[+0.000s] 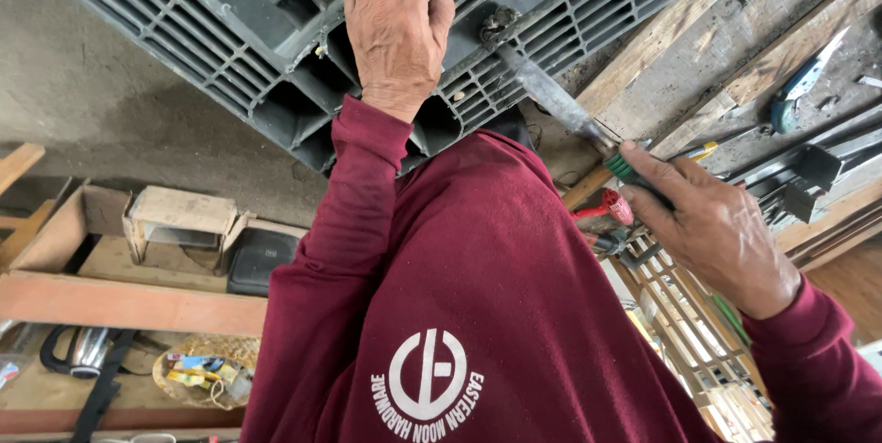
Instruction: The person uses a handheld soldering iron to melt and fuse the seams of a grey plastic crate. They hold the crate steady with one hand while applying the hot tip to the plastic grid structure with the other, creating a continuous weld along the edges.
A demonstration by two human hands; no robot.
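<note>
From the head camera, a grey plastic pallet [276, 29] is steadied at the top of the view by the left hand [397, 29], fingers laid flat and hooked over a rib, while a chisel [560, 103] is gripped tight at its green handle by the right hand [712, 227]. The pallet looks stiff and fairly light, probably best grabbed by its ribs. The chisel's long axis runs diagonally, blade pointed up-left into the grid.

Grey plastic grid panel [276, 29] ran off the frame at 12 and 10 o'clock; full outline not seen. Left hand [397, 25]: fingertips cut by the top edge. Right hand [712, 222] covered most of the green tool handle [623, 165]. Blade tip [496, 28] was lost in grime at the grid; contact unclear.
</note>
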